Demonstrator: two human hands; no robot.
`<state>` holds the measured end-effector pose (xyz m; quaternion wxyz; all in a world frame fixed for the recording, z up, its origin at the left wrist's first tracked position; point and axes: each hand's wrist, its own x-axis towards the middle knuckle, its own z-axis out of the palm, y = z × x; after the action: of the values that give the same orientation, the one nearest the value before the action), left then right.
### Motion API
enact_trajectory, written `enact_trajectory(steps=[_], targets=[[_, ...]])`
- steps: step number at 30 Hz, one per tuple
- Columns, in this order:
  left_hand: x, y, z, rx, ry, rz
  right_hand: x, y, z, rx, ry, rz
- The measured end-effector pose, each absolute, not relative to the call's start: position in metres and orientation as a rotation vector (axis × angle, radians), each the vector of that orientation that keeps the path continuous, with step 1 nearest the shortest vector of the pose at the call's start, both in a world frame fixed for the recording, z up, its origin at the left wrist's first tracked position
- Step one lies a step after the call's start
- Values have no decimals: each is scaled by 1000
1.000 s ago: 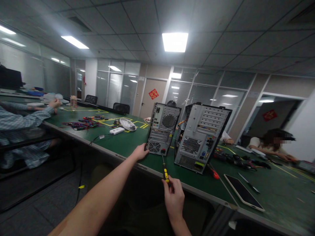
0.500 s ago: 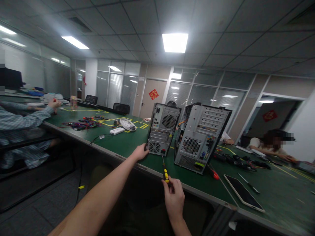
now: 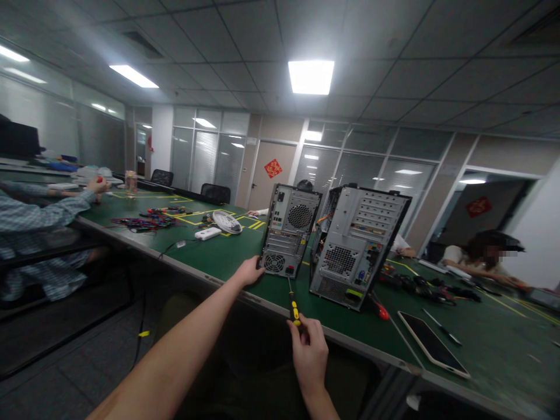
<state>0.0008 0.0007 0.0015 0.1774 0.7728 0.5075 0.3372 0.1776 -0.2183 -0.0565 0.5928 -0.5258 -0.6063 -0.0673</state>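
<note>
Right, head view, the only one I have: my left hand (image 3: 250, 272) is pressed flat against the near lower corner of the smaller computer tower (image 3: 289, 229), fingers spread on its metal rear edge, not wrapped round anything. That tower stands upright on the green table (image 3: 227, 256), rear panel facing me, just left of a larger tower (image 3: 359, 242) with its side open. My right hand (image 3: 310, 352) is closed round the black-and-yellow screwdriver (image 3: 293, 306), tip aimed up at the bottom of the small tower's back panel, near the power socket. I'd judge that case heavy, stiff sheet steel with sharp edges, so brace it by the corner frame, as now. The screwdriver is light, its grip rubbery; hold low on the handle. Further right lie a red-handled tool (image 3: 381, 310) and a tablet (image 3: 433, 344). Far left, another person's sleeve (image 3: 41, 213) rests on the table.
</note>
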Motion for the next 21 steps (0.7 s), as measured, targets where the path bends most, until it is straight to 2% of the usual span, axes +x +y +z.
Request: enact_trajectory(steps=[21], targets=[[1,-2,3,2190,1437,945,177,-219,-56,-1220,-1428,-166]])
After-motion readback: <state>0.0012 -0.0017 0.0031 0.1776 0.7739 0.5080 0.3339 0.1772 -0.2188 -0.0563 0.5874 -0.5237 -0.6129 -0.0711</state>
